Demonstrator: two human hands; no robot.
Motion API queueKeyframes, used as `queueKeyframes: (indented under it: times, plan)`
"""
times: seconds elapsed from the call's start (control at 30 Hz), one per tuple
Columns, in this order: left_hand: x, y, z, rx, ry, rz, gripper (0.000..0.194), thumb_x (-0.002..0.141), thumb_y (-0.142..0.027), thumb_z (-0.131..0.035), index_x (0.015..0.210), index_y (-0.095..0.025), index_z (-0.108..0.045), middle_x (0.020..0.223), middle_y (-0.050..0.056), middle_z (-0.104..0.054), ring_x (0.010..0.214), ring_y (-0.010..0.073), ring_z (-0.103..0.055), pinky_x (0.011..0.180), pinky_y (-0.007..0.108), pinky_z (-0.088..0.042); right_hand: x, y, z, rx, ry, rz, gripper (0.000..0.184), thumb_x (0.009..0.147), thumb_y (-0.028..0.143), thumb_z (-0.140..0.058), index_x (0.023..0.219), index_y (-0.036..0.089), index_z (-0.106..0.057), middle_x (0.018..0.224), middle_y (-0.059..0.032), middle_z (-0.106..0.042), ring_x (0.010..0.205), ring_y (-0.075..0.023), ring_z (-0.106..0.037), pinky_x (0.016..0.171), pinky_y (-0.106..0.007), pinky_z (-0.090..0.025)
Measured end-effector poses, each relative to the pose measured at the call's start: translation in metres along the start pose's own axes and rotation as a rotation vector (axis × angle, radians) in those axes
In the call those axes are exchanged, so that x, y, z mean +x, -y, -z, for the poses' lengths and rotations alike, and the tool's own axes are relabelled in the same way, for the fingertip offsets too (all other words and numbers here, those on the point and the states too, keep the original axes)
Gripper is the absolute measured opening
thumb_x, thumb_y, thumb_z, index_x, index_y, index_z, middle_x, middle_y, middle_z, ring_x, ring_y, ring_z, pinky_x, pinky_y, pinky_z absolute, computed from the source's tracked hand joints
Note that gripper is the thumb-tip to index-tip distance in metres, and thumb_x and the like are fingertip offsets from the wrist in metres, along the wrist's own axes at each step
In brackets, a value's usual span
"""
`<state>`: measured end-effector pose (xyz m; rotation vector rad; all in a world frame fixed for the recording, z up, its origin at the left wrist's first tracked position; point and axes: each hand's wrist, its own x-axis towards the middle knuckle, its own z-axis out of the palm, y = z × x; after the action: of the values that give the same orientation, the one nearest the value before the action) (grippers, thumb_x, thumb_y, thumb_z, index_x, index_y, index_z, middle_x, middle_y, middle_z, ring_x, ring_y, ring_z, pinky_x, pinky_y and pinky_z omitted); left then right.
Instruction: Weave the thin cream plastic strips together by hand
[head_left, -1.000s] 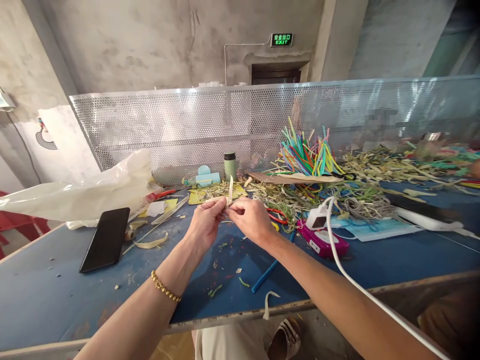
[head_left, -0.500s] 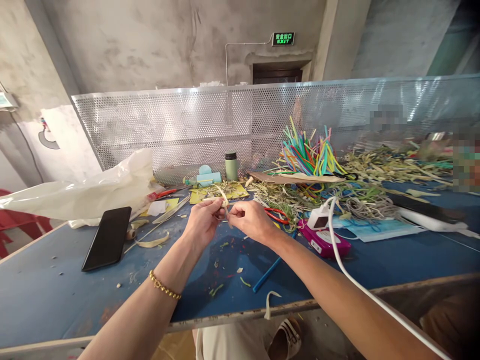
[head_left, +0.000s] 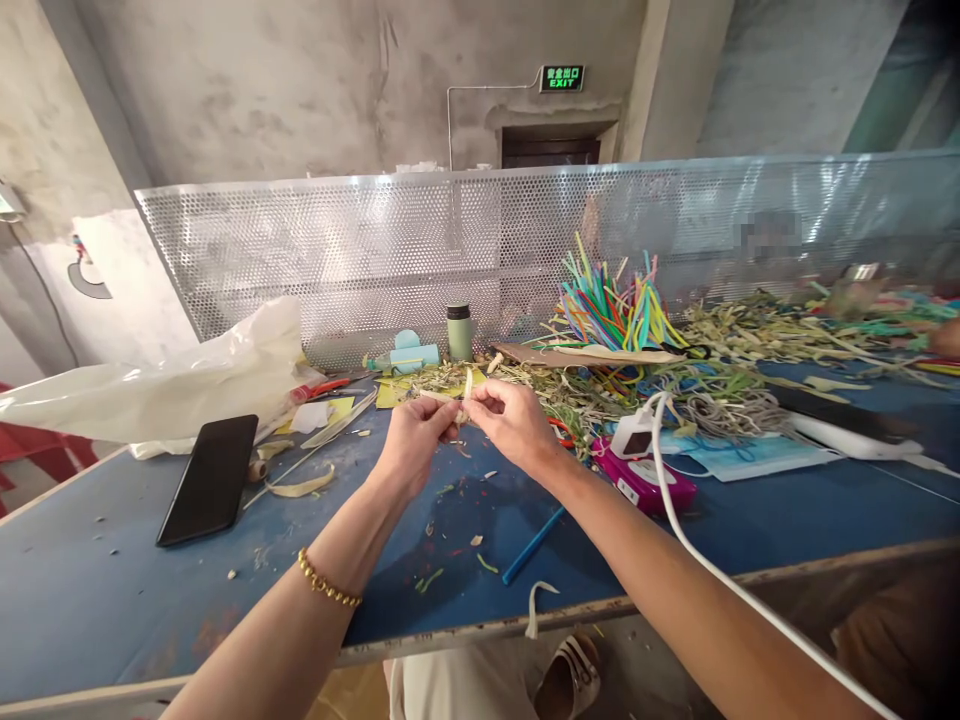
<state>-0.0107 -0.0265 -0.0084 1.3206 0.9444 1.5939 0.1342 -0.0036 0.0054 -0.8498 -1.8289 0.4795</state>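
Observation:
Above the blue table (head_left: 300, 590), my left hand (head_left: 411, 440) pinches a pale, dry husk strip (head_left: 469, 383) between thumb and fingers. My right hand (head_left: 516, 425) meets it from the other side, its thumb and fingertips closed on the same strip. One end of the strip points up between the hands; the rest is mostly covered by my fingers. Behind them lies a yellow sheet (head_left: 386, 393) strewn with dry plant scraps. A blue stick (head_left: 532, 545) rests on the table below my right hand.
At left are a black phone (head_left: 210, 480) and a plastic bag (head_left: 187, 385). A green bottle (head_left: 459, 335) stands behind my hands. To the right are colourful stems (head_left: 615, 310), a purple box (head_left: 652, 480), a white cable (head_left: 675, 540) and a husk pile (head_left: 757, 330).
My right hand has risen slightly and its fingers have closed in against my left fingertips. The strip's free end now stands more upright. The view has shifted slightly.

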Motion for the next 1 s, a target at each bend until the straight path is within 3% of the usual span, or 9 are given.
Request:
queueKeyframes:
  times: [0.27, 0.37, 0.47, 0.67, 1.0]
  plan:
    - [0.0, -0.003, 0.003, -0.022, 0.061, 0.03, 0.025, 0.067, -0.033, -0.078, 0.06, -0.012, -0.067, 0.052, 0.0, -0.056, 0.05, 0.0088, -0.046, 0.053, 0.023, -0.034, 0.0, -0.001, 0.004, 0.103, 0.007, 0.011, 0.017, 0.083, 0.029, -0.059, 0.073, 0.016, -0.064, 0.068, -0.0013, -0.063, 0.058, -0.0118, -0.054, 0.058, -0.024, -0.042]
    - [0.002, -0.003, 0.005, -0.077, 0.045, 0.069, 0.024, 0.066, -0.031, -0.078, 0.061, -0.011, -0.067, 0.053, 0.001, -0.056, 0.049, 0.0081, -0.045, 0.052, 0.022, -0.034, -0.001, -0.001, 0.005, 0.137, 0.102, -0.049, 0.021, 0.086, 0.034, -0.057, 0.083, 0.015, -0.065, 0.067, -0.0004, -0.063, 0.047, -0.0095, -0.05, 0.049, -0.024, -0.041]
    - [0.002, -0.005, 0.005, -0.136, 0.008, 0.098, 0.02, 0.066, -0.026, -0.078, 0.062, -0.01, -0.066, 0.054, 0.001, -0.056, 0.048, 0.0075, -0.046, 0.051, 0.021, -0.035, -0.002, -0.002, 0.004, 0.19, 0.215, -0.105, 0.019, 0.084, 0.031, -0.06, 0.09, 0.014, -0.066, 0.07, -0.0026, -0.066, 0.049, -0.0112, -0.055, 0.048, -0.024, -0.044]
    - [0.001, -0.013, 0.003, -0.252, 0.007, 0.22, 0.007, 0.067, -0.011, -0.068, 0.062, -0.008, -0.065, 0.055, 0.002, -0.056, 0.045, 0.0072, -0.048, 0.048, 0.02, -0.036, -0.001, -0.006, 0.003, 0.162, 0.165, -0.087, 0.011, 0.078, 0.026, -0.064, 0.079, 0.015, -0.063, 0.064, -0.0013, -0.062, 0.051, -0.0128, -0.057, 0.05, -0.026, -0.046]
    - [0.003, -0.019, 0.005, -0.356, 0.037, 0.347, 0.013, 0.073, -0.005, -0.058, 0.06, -0.007, -0.061, 0.056, 0.003, -0.056, 0.045, 0.0054, -0.046, 0.045, 0.017, -0.036, -0.002, 0.0, 0.006, 0.156, 0.167, 0.011, 0.02, 0.081, 0.033, -0.065, 0.073, 0.014, -0.068, 0.061, 0.0001, -0.059, 0.053, -0.0098, -0.048, 0.052, -0.024, -0.037]
